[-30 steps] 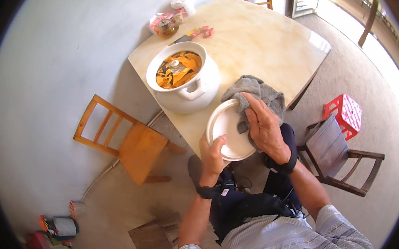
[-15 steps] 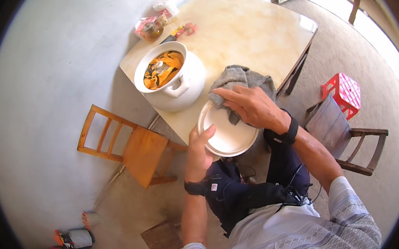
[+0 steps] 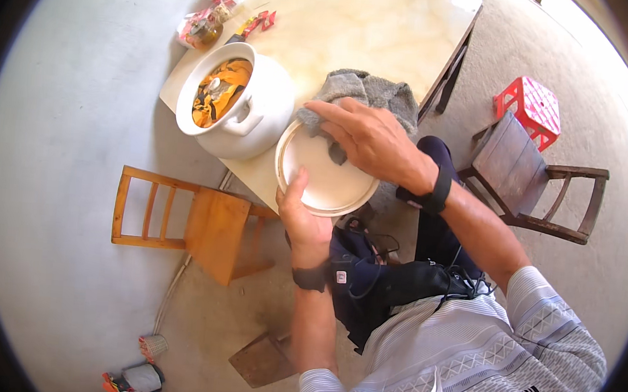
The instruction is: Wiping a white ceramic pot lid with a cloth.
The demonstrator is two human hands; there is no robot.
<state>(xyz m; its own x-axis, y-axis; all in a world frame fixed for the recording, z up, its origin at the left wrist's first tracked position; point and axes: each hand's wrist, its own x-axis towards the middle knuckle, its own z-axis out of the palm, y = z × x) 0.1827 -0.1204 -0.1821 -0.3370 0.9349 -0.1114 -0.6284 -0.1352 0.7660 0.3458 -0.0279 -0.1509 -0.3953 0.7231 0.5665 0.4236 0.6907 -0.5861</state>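
Observation:
A round white lid (image 3: pixel 317 176) with a raised rim is gripped at its near-left edge by my left hand (image 3: pixel 305 221), thumb on top. Over its far edge lies a grey cloth (image 3: pixel 388 93), partly bunched. My right hand (image 3: pixel 377 144) presses the cloth onto the lid, index finger stretched along the rim; part of the cloth is hidden under the palm. Just left of the lid stands a white two-toned-filled pot (image 3: pixel 266 94) with a side handle. Crumpled orange and black material (image 3: pixel 223 95) with a pale knob-like piece shows inside its mouth.
A marbled table (image 3: pixel 355 28) spreads ahead; a jar (image 3: pixel 205 32) and packets sit at its far left. A wooden chair (image 3: pixel 213 225) stands left, against the wall side. To the right are a dark wooden chair (image 3: pixel 509 162) and a red stool (image 3: pixel 537 110).
The view has shifted, so the table and pot appear farther up and left. My right hand and the cloth remain at the lid's far rim; my left hand keeps its hold.

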